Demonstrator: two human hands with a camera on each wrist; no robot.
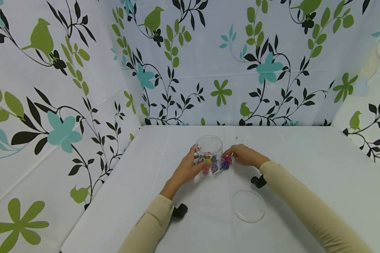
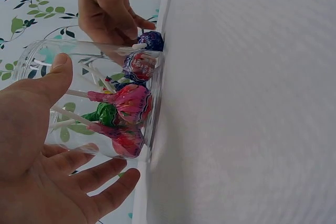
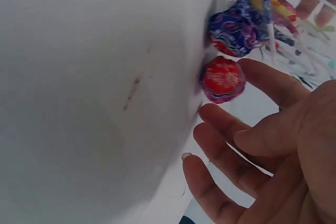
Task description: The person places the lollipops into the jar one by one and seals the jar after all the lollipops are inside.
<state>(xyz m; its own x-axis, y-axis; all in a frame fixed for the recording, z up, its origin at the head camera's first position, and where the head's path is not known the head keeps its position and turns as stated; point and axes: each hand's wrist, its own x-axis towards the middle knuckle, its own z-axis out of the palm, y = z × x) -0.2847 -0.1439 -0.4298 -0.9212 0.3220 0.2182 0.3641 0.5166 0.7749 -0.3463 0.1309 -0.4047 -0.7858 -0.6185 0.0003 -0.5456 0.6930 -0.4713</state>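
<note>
A clear plastic jar without its lid stands upright on the table, with several wrapped lollipops inside, sticks up. My left hand holds it round the left side, thumb on the near wall and fingers spread behind. Two lollipops lie on the table against the jar's right side: a purple-blue one and a red one. Beside them is my right hand, its fingers loosely bent. In the right wrist view its index fingertip touches or nearly touches the red lollipop, with nothing pinched.
A round clear lid lies flat on the white table, nearer to me and right of the jar. Black wrist cameras sit under both sleeves. A leaf-and-bird patterned cloth hangs behind the table and along its sides.
</note>
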